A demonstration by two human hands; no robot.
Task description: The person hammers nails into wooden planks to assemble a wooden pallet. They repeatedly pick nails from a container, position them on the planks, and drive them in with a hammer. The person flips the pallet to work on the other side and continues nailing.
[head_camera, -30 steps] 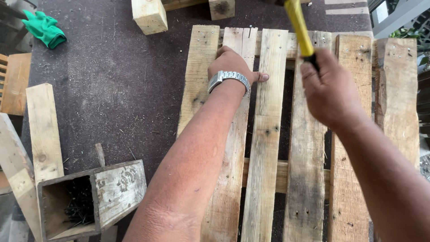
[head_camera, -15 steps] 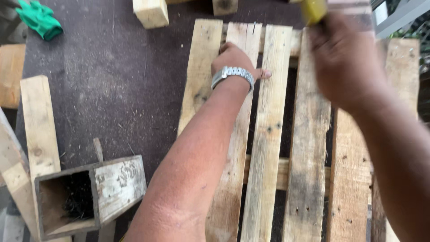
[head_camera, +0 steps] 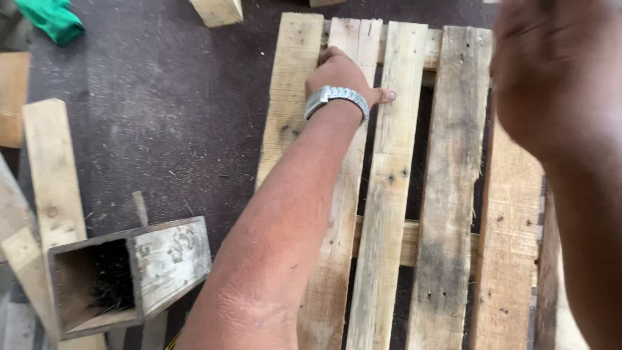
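Observation:
My left hand [head_camera: 338, 70], with a metal watch [head_camera: 335, 98] on the wrist, lies flat on the far end of a slat of a weathered wooden pallet [head_camera: 453, 162], its thumb reaching onto the neighbouring slat. My right hand [head_camera: 557, 78] is raised high and close to the camera at the upper right, large and blurred. Its fingers look curled. The yellow-handled hammer it gripped in the earlier frames is out of the picture now.
The pallet lies on a dark, dusty floor [head_camera: 162, 116]. An open-ended wooden box [head_camera: 168, 253] lies at the lower left beside loose planks [head_camera: 52, 168]. A green glove [head_camera: 52, 19] lies at the top left, and a wood block [head_camera: 217, 10] at the top edge.
My right hand has swung up toward the camera, and the yellow hammer handle has left the view. My left hand has stayed on the slat.

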